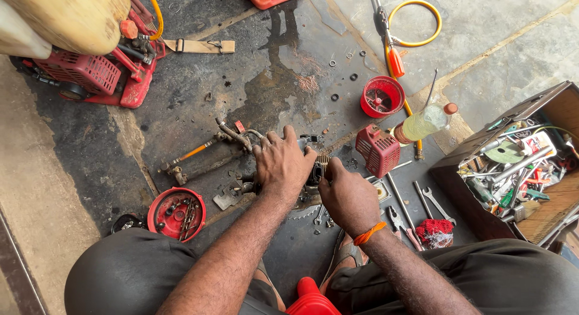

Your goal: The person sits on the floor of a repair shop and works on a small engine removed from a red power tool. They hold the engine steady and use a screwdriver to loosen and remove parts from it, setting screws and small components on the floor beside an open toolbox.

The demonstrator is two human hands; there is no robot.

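Small grey metal engine (313, 170) lies stripped on the floor: left hand (282, 164) clamps it, right hand (348, 197) pinches its finned side; red plastic covers (378, 149) are already off.

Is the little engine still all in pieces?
Mostly. The red cover and red round housing are off, and small parts sit in the red lid. The left hand and right hand grip the small engine. Nothing looks refitted yet.

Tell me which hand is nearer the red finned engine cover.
Right. The right hand works just beside the red finned cover; the left hand rests on the small engine, farther off.
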